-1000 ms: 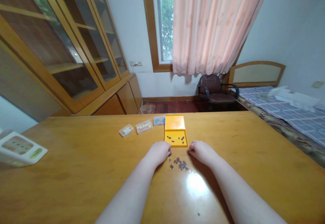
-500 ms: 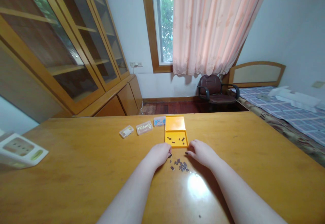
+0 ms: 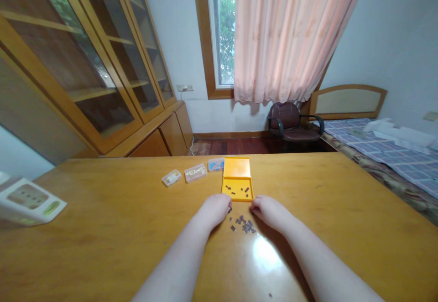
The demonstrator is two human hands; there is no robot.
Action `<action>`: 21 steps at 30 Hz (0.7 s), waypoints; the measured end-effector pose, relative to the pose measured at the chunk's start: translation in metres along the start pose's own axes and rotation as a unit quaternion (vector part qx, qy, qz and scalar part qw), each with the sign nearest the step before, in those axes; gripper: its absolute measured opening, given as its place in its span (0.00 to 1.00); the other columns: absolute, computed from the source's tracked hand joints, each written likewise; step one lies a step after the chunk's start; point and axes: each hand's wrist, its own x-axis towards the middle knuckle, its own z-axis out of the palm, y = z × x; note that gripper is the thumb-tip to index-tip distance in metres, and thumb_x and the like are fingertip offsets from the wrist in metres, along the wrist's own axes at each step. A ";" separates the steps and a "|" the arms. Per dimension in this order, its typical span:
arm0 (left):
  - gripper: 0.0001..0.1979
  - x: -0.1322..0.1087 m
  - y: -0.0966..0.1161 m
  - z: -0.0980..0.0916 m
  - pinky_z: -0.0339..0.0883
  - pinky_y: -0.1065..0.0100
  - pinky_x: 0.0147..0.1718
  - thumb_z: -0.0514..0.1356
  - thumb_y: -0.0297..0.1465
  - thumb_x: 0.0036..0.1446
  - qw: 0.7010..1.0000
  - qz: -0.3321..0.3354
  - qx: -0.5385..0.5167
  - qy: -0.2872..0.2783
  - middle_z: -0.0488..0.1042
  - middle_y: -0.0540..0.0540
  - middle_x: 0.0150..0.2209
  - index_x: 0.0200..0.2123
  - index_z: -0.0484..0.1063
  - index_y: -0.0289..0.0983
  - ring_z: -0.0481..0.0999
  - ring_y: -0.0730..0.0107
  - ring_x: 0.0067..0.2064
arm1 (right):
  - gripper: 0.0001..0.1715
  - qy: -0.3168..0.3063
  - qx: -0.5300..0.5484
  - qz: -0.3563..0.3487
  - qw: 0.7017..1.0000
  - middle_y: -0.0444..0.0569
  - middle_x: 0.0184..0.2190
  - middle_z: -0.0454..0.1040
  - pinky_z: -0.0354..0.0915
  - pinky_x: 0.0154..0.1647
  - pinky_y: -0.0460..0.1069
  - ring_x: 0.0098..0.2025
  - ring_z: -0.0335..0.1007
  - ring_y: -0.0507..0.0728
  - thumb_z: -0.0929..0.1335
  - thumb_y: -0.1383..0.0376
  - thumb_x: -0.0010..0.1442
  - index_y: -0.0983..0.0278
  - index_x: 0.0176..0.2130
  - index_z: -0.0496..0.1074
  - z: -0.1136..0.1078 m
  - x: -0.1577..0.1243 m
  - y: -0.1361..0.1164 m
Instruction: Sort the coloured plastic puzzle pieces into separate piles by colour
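Small dark pieces [image 3: 243,223] lie scattered on the wooden desk [image 3: 102,201], just in front of the open orange box [image 3: 237,174], which holds a few more. My left grip [image 3: 215,210] curls at the left edge of the pile, one piece right against it, and my right grip [image 3: 268,211] curls at the right edge. Neither is spread; I cannot tell if either pinches anything. Three small plastic cases [image 3: 195,173] sit left of the box. Beyond the desk are a glass-fronted cabinet [image 3: 99,65], a curtained window [image 3: 222,33], a chair [image 3: 287,119] and a bed [image 3: 383,147].
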 end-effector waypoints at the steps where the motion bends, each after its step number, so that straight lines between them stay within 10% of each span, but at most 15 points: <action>1: 0.09 0.000 0.000 0.000 0.68 0.64 0.38 0.53 0.29 0.54 1.000 0.000 0.001 0.002 0.78 0.42 0.37 0.33 0.74 0.39 0.77 0.59 0.39 | 0.12 0.002 -0.002 -0.002 1.000 0.50 0.36 0.75 0.60 0.38 0.45 0.37 0.70 0.54 0.63 0.67 0.57 0.62 0.33 0.76 0.000 -0.001 -0.001; 21: 0.11 0.000 -0.010 -0.010 0.65 0.67 0.41 0.53 0.30 0.58 0.994 0.032 0.029 0.104 0.74 0.45 0.43 0.43 0.71 0.41 0.74 0.64 0.42 | 0.14 0.037 -0.066 0.050 0.996 0.51 0.35 0.75 0.58 0.34 0.46 0.35 0.69 0.55 0.61 0.61 0.62 0.63 0.35 0.74 -0.012 -0.002 0.002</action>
